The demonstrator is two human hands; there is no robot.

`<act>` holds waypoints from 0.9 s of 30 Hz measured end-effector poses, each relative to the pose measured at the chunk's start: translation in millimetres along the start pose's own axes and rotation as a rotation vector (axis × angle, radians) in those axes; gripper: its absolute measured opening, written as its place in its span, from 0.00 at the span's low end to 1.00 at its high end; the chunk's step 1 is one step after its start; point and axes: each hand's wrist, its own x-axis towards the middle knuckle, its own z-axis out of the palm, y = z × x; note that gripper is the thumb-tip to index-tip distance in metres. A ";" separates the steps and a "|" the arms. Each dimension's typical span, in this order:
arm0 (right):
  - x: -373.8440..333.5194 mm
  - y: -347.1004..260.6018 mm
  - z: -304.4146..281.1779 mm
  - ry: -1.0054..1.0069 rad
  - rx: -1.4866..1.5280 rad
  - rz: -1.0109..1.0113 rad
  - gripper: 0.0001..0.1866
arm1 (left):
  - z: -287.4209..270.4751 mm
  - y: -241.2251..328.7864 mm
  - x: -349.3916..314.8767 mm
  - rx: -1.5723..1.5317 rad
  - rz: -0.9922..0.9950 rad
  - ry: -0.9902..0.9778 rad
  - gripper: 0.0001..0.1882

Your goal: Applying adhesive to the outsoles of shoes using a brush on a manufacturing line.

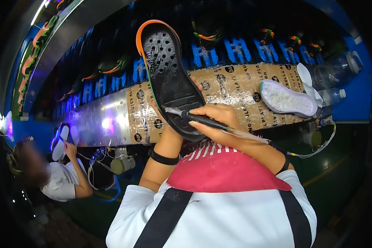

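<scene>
A black shoe sole (169, 82) with an orange-and-green rim and several round holes at its far end is held up above the bench. My left hand (168, 130) is closed around it from beneath, fingertips showing at its right edge. My right hand (219, 118) grips a dark-handled brush (208, 121) with a clear tube trailing from its rear. The pale brush tip touches the inner face of the sole near its close end. Wet, shiny patches show on that face.
Brown printed cardboard (231, 87) under clear film covers the bench. A white sole (287, 99) lies at right, near clear plastic bottles (332, 96). Blue holders (237, 50) carry dark shoe parts behind. At left, another person (66, 173) holds a sole.
</scene>
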 end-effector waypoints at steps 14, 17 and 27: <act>-9.5 -3.1 -3.7 -0.275 0.081 0.047 0.13 | 6.7 29.5 -0.9 0.104 0.040 0.065 0.55; -8.9 -6.9 -14.2 -0.417 0.132 0.105 0.13 | 14.5 38.5 0.9 0.106 0.013 0.050 0.56; -10.2 5.4 -12.8 -0.557 0.180 -0.048 0.12 | 22.4 58.7 4.0 0.356 -0.101 0.288 0.55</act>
